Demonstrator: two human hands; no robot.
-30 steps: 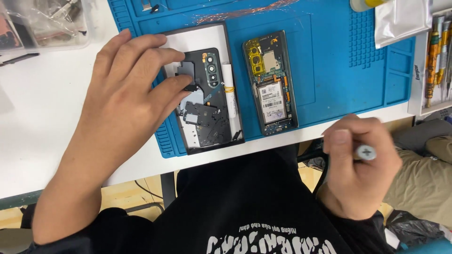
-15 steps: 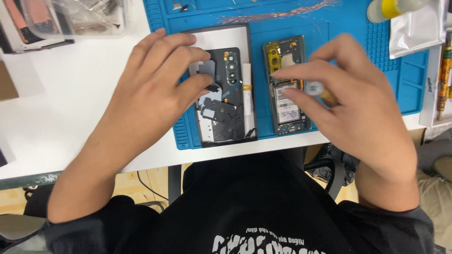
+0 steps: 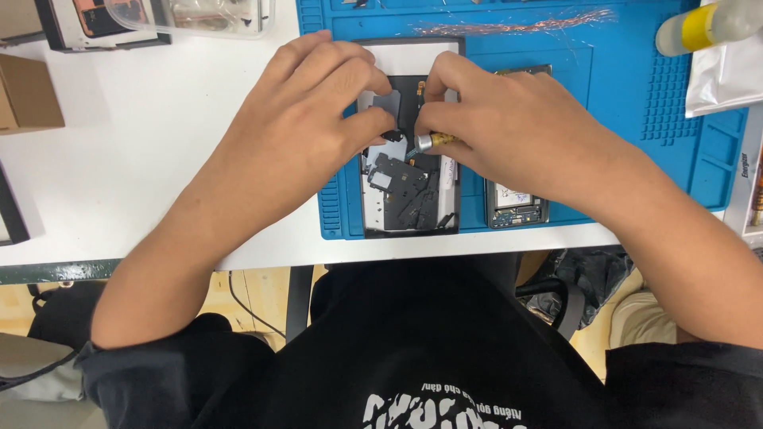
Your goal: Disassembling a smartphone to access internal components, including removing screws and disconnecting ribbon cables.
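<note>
At the centre of the frame I see the small metal-tipped screwdriver (image 3: 429, 142), its tip down on the dark phone back panel with loose black shields (image 3: 409, 187), which lies on the blue ribbed work mat (image 3: 628, 103). My right hand (image 3: 517, 127) is pinched around the driver's shaft; my left hand (image 3: 306, 119) presses thumb and fingers on the panel's upper part, steadying it without grasping anything. Just right of the panel lies the opened phone body with its battery showing (image 3: 515, 208), mostly hidden under my right wrist. I judge the tip could skid off a screw and scatter the loose shields if I lean. The mat sits on a white table (image 3: 143, 159); a clear plastic tray (image 3: 199, 16) lies upper left, a yellow-capped bottle (image 3: 703, 24) upper right.
</note>
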